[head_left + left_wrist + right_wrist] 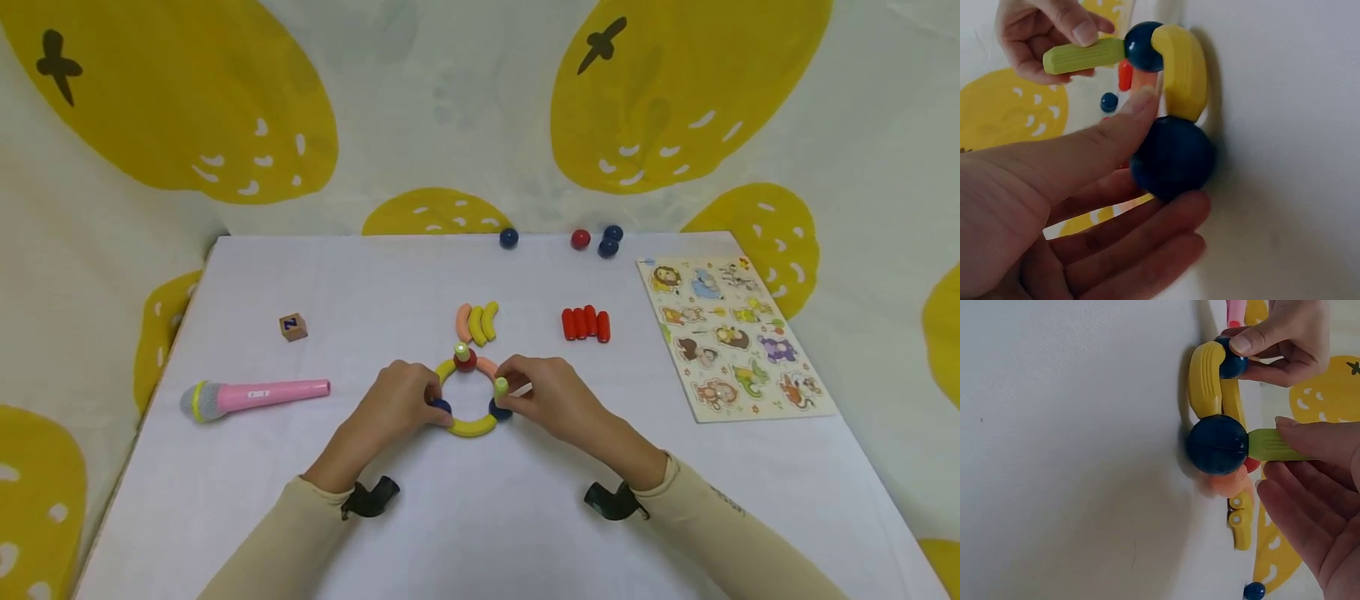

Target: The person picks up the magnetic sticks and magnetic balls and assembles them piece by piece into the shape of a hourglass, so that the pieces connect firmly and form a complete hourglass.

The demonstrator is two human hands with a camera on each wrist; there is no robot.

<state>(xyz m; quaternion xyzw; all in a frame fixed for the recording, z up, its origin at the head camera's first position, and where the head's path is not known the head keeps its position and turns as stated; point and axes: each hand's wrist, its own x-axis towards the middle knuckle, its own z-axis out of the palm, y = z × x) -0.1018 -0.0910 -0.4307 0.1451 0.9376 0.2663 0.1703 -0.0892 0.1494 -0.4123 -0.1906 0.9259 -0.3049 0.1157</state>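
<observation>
A ring of curved yellow pieces [472,428] and a curved peach piece [487,367], joined by balls, lies on the white table. My left hand [401,398] holds the blue ball [1175,156] at the ring's left between thumb and fingers. With thumb and fingers, my right hand [553,393] pinches a ribbed light-green rod [1272,445]. That rod stands upright on the right blue ball [1216,445], its end against the ball. At the far side of the ring, another green rod [461,349] stands on a red ball [466,363].
Behind the ring lie loose curved pieces [477,325]. Several short red rods [580,323] are to the right, near an animal puzzle board [720,408]. Blue balls [508,238] and a red ball [581,240] line the back edge. A pink microphone [270,394] and wooden letter block [293,327] lie left.
</observation>
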